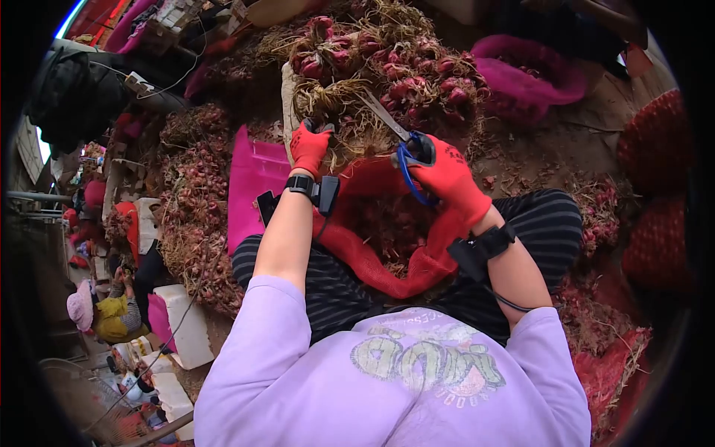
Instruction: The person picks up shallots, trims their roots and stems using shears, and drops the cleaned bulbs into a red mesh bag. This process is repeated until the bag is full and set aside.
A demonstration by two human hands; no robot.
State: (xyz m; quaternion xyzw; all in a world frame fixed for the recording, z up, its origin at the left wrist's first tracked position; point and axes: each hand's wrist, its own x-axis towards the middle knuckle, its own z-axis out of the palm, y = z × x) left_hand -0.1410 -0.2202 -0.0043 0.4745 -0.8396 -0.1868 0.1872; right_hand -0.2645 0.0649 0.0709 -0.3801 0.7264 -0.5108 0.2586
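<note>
My right hand (447,175), in a red glove with dark fingertips, is closed around the blue handles of a pair of scissors (387,119). The metal blades point up and left toward a heap of shallots (417,71) with dry stalks. My left hand (309,147), gloved the same way, reaches to the near left edge of that heap, beside a bundle of straw-coloured stalks (331,93). Its thumb and fingers look apart, and I see nothing between them. Between my legs lies an open red mesh bag (372,276) with shallots and trimmings inside.
A pink plastic piece (249,179) stands left of my left arm. More shallots (197,201) are piled further left. A pink mesh bag (529,74) lies at upper right, and full red sacks (655,145) line the right side. Another person (115,313) sits at far left.
</note>
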